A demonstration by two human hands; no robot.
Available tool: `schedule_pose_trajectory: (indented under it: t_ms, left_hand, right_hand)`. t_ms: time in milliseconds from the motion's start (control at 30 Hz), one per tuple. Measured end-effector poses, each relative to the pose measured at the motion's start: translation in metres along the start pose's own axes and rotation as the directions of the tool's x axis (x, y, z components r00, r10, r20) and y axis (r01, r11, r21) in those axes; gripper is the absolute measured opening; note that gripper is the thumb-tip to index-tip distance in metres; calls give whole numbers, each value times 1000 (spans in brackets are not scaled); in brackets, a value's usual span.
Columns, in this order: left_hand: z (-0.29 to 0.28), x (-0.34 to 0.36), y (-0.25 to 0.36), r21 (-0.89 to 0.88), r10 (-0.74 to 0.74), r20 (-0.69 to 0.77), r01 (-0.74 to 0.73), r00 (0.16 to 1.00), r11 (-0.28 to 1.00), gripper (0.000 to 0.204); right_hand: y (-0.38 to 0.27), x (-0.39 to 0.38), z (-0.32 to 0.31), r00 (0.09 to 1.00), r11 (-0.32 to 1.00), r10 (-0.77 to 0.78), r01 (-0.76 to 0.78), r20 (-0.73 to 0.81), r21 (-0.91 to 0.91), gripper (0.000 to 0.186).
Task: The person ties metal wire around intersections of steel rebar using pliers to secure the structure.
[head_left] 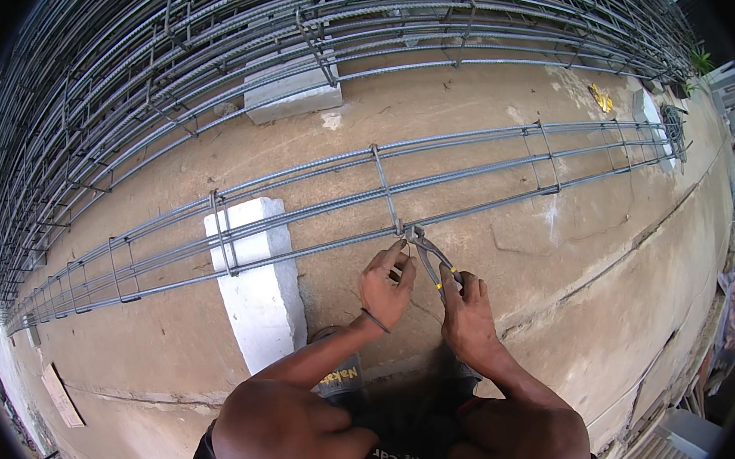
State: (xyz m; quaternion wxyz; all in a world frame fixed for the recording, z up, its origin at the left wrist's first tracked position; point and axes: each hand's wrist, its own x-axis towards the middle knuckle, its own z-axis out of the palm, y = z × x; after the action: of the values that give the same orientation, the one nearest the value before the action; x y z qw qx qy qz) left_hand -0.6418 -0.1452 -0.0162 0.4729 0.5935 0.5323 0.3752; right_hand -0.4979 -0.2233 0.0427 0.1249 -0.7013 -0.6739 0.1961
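A long cage of ribbed steel bars with square stirrups runs across in front of me. My right hand is closed round the handles of a pair of pincers with yellow marks on the grips. The pincers' jaws are at the lower corner of a stirrup, by the nearest bar. My left hand is just left of the pincers, its fingers bent together below that corner. A thin wire seems to run from the corner to these fingers; its end is hidden.
A white block supports the cage on the left, and another pale block stands under its far right end. Stacked rebar cages fill the far left. A yellow item lies on the concrete floor. A board lies at lower left.
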Motion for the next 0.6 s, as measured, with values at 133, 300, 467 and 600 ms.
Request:
schedule_pose_trajectory:
  t_ms: [133,300,467,600]
  left_hand:
    - [4,-7,-8,-111,2,8,-1,1000,994,45]
    - [4,-16,-19,-700,-154,232,275,960,658,58]
    - [5,-28,-22,-754,-142,271,302,952,584,57]
    - [4,-26,-22,-772,-204,300,363,932,523,54]
  right_hand:
    - [-10,-4,-6,995,985,27,-10,92,-172,65]
    - [-21,-3,-4,991,970,79,-51,109,-237,68]
    - [-27,-5,-1,958,953,187,-124,215,-278,66]
    - [-28,-1,-1,981,932,141,-85,136,-353,58]
